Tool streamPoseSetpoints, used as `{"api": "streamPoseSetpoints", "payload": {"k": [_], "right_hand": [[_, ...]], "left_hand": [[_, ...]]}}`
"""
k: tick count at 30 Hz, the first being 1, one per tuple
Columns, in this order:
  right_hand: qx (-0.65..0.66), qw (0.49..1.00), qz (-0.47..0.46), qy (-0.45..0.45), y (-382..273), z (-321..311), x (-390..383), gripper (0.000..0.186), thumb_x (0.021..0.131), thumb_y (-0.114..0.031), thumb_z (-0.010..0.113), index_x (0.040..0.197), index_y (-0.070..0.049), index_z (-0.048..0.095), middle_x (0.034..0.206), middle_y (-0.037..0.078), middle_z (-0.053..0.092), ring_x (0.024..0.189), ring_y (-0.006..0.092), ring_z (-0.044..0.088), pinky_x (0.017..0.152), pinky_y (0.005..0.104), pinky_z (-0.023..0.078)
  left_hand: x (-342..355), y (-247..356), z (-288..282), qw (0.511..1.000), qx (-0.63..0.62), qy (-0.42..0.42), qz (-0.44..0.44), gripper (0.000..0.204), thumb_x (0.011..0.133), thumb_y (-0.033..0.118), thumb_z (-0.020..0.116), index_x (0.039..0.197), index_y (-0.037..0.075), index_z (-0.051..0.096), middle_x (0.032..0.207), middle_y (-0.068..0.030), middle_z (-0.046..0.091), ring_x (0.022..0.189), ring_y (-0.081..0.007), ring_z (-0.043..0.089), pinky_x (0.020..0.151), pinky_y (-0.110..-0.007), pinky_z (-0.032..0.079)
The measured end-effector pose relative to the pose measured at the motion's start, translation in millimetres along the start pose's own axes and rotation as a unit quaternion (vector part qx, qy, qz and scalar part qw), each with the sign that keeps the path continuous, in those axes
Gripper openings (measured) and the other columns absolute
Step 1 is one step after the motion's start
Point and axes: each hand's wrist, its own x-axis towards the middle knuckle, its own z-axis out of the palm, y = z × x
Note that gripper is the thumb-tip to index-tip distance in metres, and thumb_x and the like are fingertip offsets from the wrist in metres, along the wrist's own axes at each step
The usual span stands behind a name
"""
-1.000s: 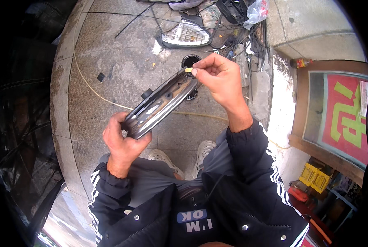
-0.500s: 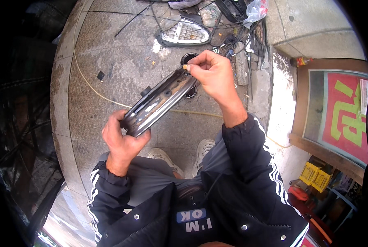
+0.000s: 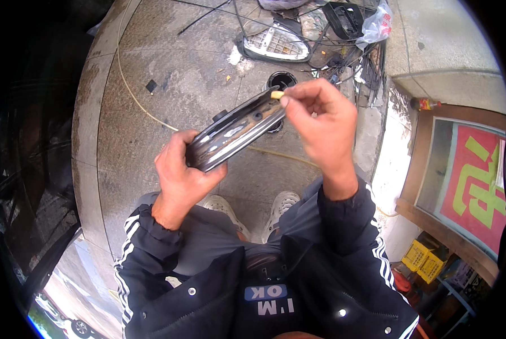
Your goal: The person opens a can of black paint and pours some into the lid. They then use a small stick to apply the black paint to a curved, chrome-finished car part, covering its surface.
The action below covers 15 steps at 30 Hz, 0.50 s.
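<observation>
My left hand [image 3: 183, 174] grips the near end of a dark metal wheel rim [image 3: 236, 134], its thumb and fingers wrapped round the two edges. The rim is tilted, running from lower left to upper right, and its worn, brown-stained channel faces up. At the far end, my right hand [image 3: 327, 121] pinches a small yellow piece [image 3: 277, 95] between thumb and fingertips, right by the channel; I cannot tell whether it touches the metal. Part of a black ring shape [image 3: 281, 79] shows behind that end, mostly hidden.
A pale hose [image 3: 123, 79] curves over the paving on the left and passes beneath the rim. Ahead lie a white grated panel [image 3: 281, 46], loose black cables and a plastic bag [image 3: 375, 25]. Yellow baskets [image 3: 422, 261] and a wood-framed panel [image 3: 462, 175] stand to the right.
The whole view has shifted, so the ground and its clutter sit farther right. My right hand has drawn slightly rightward from the rim's far end, still pinching the yellow piece. My left hand keeps its hold.
</observation>
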Motion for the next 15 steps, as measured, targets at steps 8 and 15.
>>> {"api": "streamPoseSetpoints", "payload": {"k": [8,15], "right_hand": [[-0.157,0.972,-0.126,-0.123,-20,43,-30,0.011,0.081,0.0,0.077,0.09,-0.004,0.07,0.084,0.009,0.069,0.069,0.0269,0.069,0.063,0.0364,0.053],[-0.215,0.973,0.061,-0.056,-3,11,-4,0.012,0.081,-0.003,0.077,0.092,-0.003,0.072,0.08,0.008,0.067,0.061,0.0188,0.063,0.058,0.0331,0.049]], "left_hand": [[2,-3,7,0.999,0.021,-0.016,0.04,0.053,0.06,0.018,0.089,0.105,0.006,0.064,0.089,-0.0118,0.072,0.081,-0.0333,0.073,0.073,-0.042,0.059],[3,-4,1,0.999,0.01,-0.027,0.028,0.055,0.059,0.018,0.089,0.106,0.005,0.064,0.088,-0.0122,0.071,0.078,-0.0328,0.072,0.072,-0.041,0.059]]}}
